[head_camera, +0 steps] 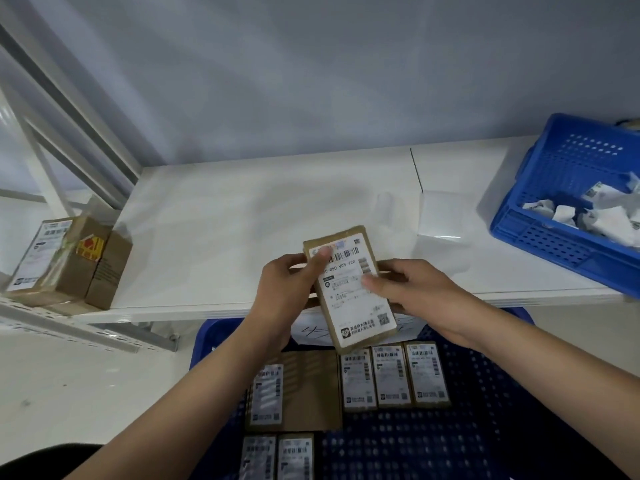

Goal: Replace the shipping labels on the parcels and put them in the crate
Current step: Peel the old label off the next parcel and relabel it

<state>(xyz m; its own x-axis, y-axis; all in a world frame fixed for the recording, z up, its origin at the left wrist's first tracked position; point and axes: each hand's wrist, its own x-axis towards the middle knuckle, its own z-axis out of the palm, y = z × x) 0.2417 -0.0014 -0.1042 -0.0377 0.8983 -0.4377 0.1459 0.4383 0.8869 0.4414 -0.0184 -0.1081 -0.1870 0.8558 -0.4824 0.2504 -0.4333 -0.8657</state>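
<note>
A small brown cardboard parcel (360,337) with a white shipping label (356,292) on its face is held up over the front edge of the white table (242,209). My left hand (284,285) grips its upper left side, thumb lying on the label's top corner. My right hand (419,289) grips the right edge, thumb pressing on the label. Below, a dark blue crate (467,393) holds several labelled parcels (393,375) lying flat in rows.
A second blue crate (540,233) at the right of the table holds crumpled torn-off labels. Cardboard boxes (69,261) stand on the table's far left. A clear backing sheet (440,216) lies right of centre. A metal shelf frame stands at the left.
</note>
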